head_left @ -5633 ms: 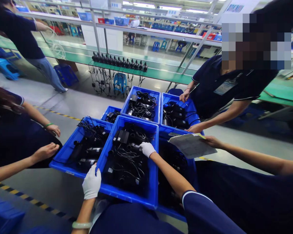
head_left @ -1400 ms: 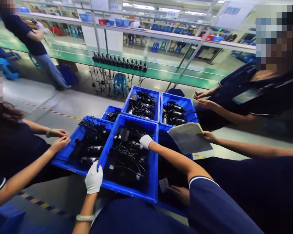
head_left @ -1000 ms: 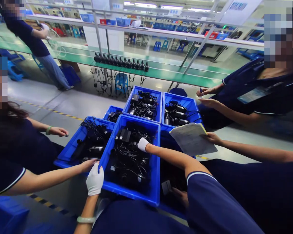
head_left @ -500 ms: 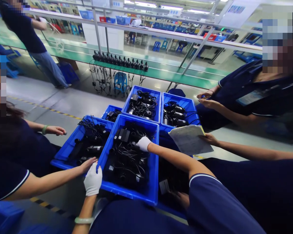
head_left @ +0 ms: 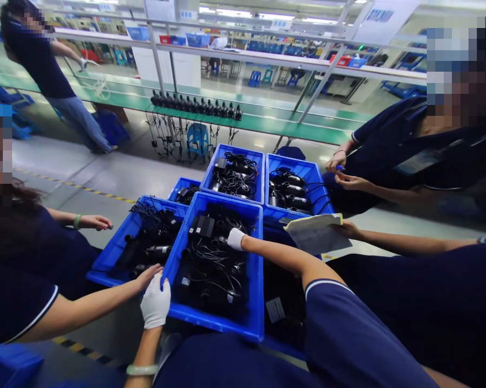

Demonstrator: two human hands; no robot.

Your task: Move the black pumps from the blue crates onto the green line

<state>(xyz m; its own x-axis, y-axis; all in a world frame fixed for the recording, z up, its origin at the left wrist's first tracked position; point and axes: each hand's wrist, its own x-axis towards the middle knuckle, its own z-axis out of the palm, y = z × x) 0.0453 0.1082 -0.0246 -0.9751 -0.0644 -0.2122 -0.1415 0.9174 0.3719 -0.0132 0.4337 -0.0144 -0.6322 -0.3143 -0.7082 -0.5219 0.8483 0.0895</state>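
Observation:
A blue plastic bin (head_left: 262, 269) filled with black cylindrical devices, cables and a black box-shaped adapter (head_left: 204, 226) is right in front of me. My left hand (head_left: 155, 303), in a white glove, grips the bin's left rim. Inside the same bin is my right hand (head_left: 236, 239), also gloved. Its fingers look curled down among the black devices (head_left: 221, 229) and cables (head_left: 212, 257); what they hold, if anything, is hidden. A co-worker's bare hand (head_left: 149, 276) touches the bin's left edge beside my left hand.
Other blue bins of black devices surround mine: one at left (head_left: 105, 269), one behind (head_left: 262, 178), one at back right (head_left: 321, 186). A co-worker's hand at right holds papers (head_left: 315, 231). Beyond runs a green workbench (head_left: 275, 121) with a row of black devices (head_left: 198, 105).
My view has shifted slightly. Both my hands keep nearly the same places at the bin. The papers at right have tilted, and the far-left co-worker's arm has moved.

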